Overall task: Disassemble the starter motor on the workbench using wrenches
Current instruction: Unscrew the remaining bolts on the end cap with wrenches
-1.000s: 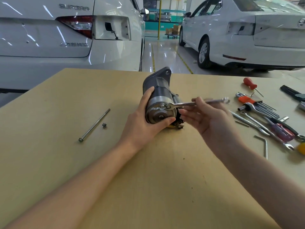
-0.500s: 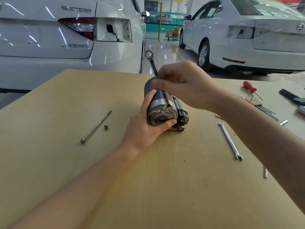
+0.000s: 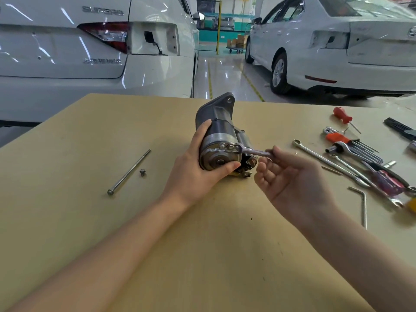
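Counter [image 3: 202, 255] carries starter motor [image 3: 219, 140] at centre, lying on side. Left hand [image 3: 193, 174] fingers wrap motor's end. Right hand [image 3: 290, 176] fingers pinch wrench [image 3: 252, 151], head on end-cap bolt. Long bolt [image 3: 129, 172] lies well left.

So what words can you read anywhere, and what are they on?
"SUPERB": raised letters on the left car's boot lid.
Badge lower on that boot: too blurred to read.
Round emblem on the right car: a logo, no legible letters.
Motor, wrench and the other tools: no readable markings.
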`<state>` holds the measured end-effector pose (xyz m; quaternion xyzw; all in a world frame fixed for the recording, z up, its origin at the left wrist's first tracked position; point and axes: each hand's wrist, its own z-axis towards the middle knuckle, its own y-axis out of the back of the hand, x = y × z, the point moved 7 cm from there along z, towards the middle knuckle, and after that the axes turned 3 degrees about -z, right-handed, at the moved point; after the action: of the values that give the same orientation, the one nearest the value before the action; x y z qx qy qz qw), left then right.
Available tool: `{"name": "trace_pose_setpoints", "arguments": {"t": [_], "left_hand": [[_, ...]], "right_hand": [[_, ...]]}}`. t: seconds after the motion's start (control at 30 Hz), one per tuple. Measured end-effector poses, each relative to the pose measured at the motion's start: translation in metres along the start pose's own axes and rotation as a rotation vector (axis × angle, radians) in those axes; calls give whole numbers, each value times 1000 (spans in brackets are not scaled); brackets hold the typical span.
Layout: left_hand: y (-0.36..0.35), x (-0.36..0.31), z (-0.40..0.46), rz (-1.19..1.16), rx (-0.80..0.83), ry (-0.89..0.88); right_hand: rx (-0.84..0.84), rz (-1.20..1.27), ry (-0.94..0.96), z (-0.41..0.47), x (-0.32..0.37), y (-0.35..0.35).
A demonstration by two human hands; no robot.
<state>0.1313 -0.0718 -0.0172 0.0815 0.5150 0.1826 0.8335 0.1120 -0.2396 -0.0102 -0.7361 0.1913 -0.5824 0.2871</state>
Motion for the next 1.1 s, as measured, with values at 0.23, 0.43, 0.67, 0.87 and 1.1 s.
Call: {"name": "trace_pose_setpoints", "arguments": {"t": [0.23,0.43,0.67,0.87,1.1], "left_hand": [[0,-1,-1,6,-4,5],[0,-3,0,-10,2,2],[-1,-2,-1,-34,13,18],[-1,0,-3,-46,12,34],[-1,1,-1,-4,15,42]], "right_hand": [[-35,39,-3,4,-8,3],[-35,64,17,4,-6,3],[16,-159,187,3,13,-6],[103,-1001,588,-1,60,-64],[362,-1525,782,5,42,-120]]}}
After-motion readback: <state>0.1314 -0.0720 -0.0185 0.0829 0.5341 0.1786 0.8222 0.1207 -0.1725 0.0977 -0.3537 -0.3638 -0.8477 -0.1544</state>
